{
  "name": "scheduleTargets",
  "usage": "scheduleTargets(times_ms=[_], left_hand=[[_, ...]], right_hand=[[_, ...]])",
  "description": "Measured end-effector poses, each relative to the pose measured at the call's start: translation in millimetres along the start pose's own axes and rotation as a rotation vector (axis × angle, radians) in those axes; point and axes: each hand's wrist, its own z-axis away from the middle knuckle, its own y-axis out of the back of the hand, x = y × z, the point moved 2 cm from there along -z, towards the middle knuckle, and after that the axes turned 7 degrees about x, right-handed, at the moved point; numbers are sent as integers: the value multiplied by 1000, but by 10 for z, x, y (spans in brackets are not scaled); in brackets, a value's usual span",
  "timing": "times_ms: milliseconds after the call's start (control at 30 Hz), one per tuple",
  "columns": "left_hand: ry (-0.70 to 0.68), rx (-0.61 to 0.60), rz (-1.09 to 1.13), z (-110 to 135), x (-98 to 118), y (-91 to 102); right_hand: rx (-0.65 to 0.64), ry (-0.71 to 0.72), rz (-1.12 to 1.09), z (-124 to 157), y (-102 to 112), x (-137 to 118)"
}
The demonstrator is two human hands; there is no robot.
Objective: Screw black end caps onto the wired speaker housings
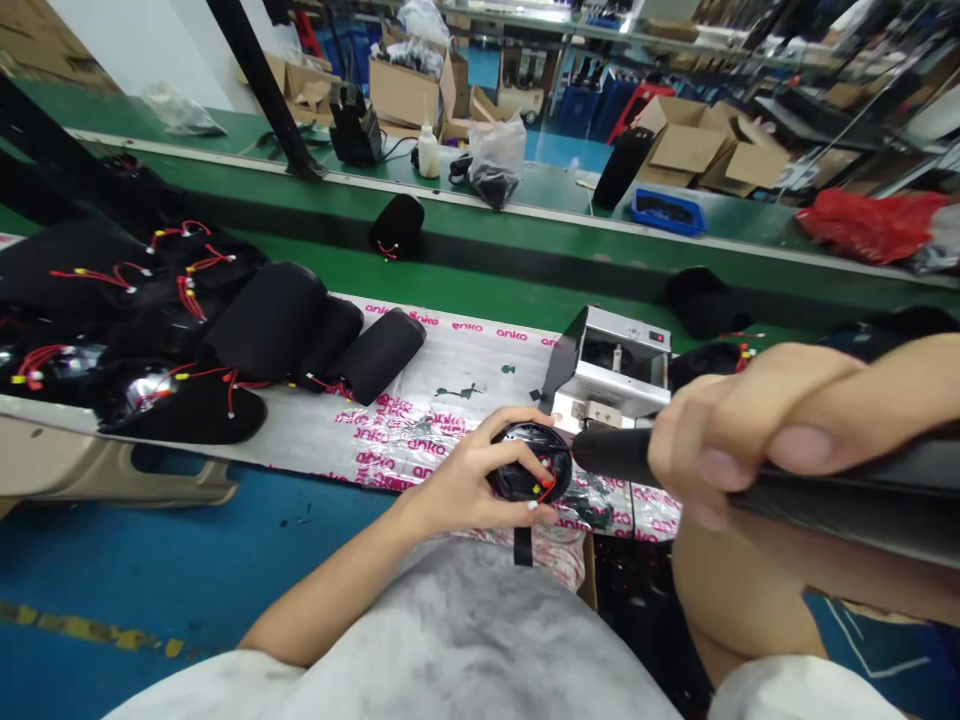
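In the head view, my left hand (469,480) grips a round black housing (517,487) by its rim. Red wires with small yellow and white plugs show under its fingers. My right hand (739,420) is wrapped around a thick black electric screwdriver (615,454), held almost level. Its tip points left at the housing's right side; whether it touches a screw I cannot tell. Just behind them stands a silver metal dispenser box (626,365) with a small red switch.
Black fabric-covered cylinders (270,315) with red wires are piled on the left of the bench, which is covered in anko-printed wrap (420,400). Behind runs a green conveyor (480,285) with another cylinder (397,226). The far shelf holds a blue tray (667,212) and cardboard boxes (686,140).
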Motion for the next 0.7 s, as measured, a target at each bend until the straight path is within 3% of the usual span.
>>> scheduleTargets(times_ms=[100, 167, 233, 367, 500, 567, 633, 700], left_hand=[[-19, 3, 15, 1, -24, 9], [-23, 8, 23, 3, -44, 4], [-19, 11, 27, 5, -59, -6], [1, 5, 28, 20, -50, -16], [43, -18, 68, -6, -27, 34], [92, -27, 162, -85, -54, 80], [211, -24, 266, -220, -130, 118], [346, -121, 318, -382, -236, 116]], right_hand=[[-198, 27, 25, -90, -59, 23], [-382, 13, -10, -167, 54, 53], [-489, 6, -36, -230, 176, 71], [-479, -19, -17, -225, 180, 77], [-218, -36, 46, -153, 20, 69], [-179, -84, 42, -173, -17, 96], [-341, -150, -8, -230, -34, 164], [-495, -163, -91, -294, -36, 260]])
